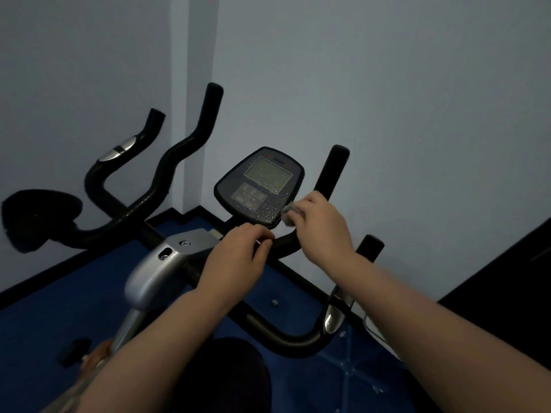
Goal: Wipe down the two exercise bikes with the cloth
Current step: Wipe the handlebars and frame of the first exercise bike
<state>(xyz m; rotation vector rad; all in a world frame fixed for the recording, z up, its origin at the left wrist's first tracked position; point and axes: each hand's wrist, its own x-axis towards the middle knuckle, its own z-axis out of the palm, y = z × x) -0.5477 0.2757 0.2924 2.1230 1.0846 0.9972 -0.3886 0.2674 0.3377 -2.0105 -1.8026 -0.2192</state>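
Both forearms reach forward over the dark saddle (220, 380) toward the console (260, 186) of the near bike. Right hand (320, 225), fingers clenched on a small grey cloth (287, 210), meets the console's lower right edge; the droplet-speckled screen (267, 174) lies up and left of the cloth. Left hand (238, 257), fingers curled, sits just below the console; whether it grips anything cannot be told. Right hand is nearer the screen. Second bike's handlebars (167, 162) stand left of the console.
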